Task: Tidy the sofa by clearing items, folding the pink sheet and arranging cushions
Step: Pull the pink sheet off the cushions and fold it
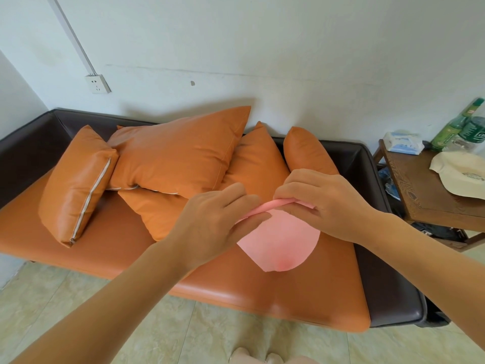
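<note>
A pink sheet (278,240) hangs folded in front of me over the right half of the orange sofa seat (126,248). My left hand (212,222) pinches its top edge on the left, and my right hand (322,203) pinches the same edge on the right. The two hands are close together. Several orange cushions lie jumbled on the sofa: one tilted at the left (76,185), a large one (178,153) leaning on the backrest, one (154,214) lying flat under it, and two more (307,151) at the right.
The sofa has a dark brown frame (388,285) and stands against a white wall. A wooden side table (425,195) at the right carries a tissue pack (402,143), green bottles (456,127) and a cream cap (462,174). Tiled floor lies in front.
</note>
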{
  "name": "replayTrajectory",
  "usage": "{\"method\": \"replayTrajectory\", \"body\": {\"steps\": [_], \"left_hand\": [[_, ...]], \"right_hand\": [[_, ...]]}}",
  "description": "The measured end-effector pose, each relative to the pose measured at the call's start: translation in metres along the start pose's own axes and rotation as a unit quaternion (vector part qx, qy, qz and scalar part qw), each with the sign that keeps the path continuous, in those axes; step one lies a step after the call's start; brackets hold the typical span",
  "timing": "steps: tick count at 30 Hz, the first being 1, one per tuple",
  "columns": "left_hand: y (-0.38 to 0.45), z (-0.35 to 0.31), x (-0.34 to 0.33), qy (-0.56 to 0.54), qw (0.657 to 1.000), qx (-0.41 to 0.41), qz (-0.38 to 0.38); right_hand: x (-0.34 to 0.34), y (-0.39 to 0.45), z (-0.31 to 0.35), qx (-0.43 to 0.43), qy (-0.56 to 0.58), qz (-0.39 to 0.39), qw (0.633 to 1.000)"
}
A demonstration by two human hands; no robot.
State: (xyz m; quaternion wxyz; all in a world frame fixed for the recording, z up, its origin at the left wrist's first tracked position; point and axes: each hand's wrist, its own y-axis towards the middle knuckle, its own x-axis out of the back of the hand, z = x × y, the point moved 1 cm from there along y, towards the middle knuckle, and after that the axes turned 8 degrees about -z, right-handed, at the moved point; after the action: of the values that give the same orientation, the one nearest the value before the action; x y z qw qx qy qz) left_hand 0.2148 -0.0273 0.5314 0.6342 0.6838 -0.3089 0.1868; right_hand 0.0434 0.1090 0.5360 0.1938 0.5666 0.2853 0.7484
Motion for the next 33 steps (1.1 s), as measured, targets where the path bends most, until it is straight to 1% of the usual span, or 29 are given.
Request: {"method": "replayTrajectory", "body": {"steps": [3,5,8,10,13,15,19,21,24,27,30,33], "left_hand": [[-0.001,0.000,0.000,0.007,1.000,-0.011,-0.007],[-0.002,0.001,-0.001,0.006,1.000,-0.016,-0.011],[-0.005,0.003,-0.002,-0.011,1.000,-0.015,-0.004],[-0.007,0.005,-0.003,-0.034,0.999,-0.002,0.003],[-0.009,0.007,-0.002,-0.082,0.996,0.029,0.007],[-0.009,0.007,-0.001,-0.104,0.993,0.052,0.014],[-0.009,0.003,0.002,-0.093,0.992,0.085,0.020],[-0.007,0.002,0.004,-0.066,0.995,0.074,0.015],[-0.005,0.003,0.003,-0.012,1.000,0.015,0.001],[-0.003,0.005,0.000,0.008,0.999,-0.008,-0.031],[-0.004,0.005,-0.004,-0.060,0.996,0.031,-0.054],[-0.005,0.003,-0.005,-0.108,0.988,0.102,-0.050]], "right_hand": [[0.001,-0.002,0.001,0.018,-0.018,0.000,1.000],[0.001,-0.003,0.002,0.014,-0.015,0.007,1.000],[0.000,-0.004,0.005,-0.040,0.032,0.020,0.999],[-0.001,-0.006,0.006,-0.076,0.059,0.034,0.995],[-0.005,-0.007,0.006,-0.083,0.078,0.060,0.992],[-0.006,-0.005,0.006,-0.075,0.074,0.054,0.993],[-0.006,-0.004,0.004,-0.057,0.071,0.027,0.996],[-0.005,-0.004,0.003,-0.042,0.067,0.015,0.997],[-0.003,-0.001,0.002,-0.017,0.047,-0.001,0.999],[0.000,0.000,0.000,-0.035,0.060,0.026,0.997],[0.002,0.001,0.001,-0.077,0.069,0.054,0.993],[0.004,0.002,0.001,-0.080,0.065,0.055,0.993]]}}
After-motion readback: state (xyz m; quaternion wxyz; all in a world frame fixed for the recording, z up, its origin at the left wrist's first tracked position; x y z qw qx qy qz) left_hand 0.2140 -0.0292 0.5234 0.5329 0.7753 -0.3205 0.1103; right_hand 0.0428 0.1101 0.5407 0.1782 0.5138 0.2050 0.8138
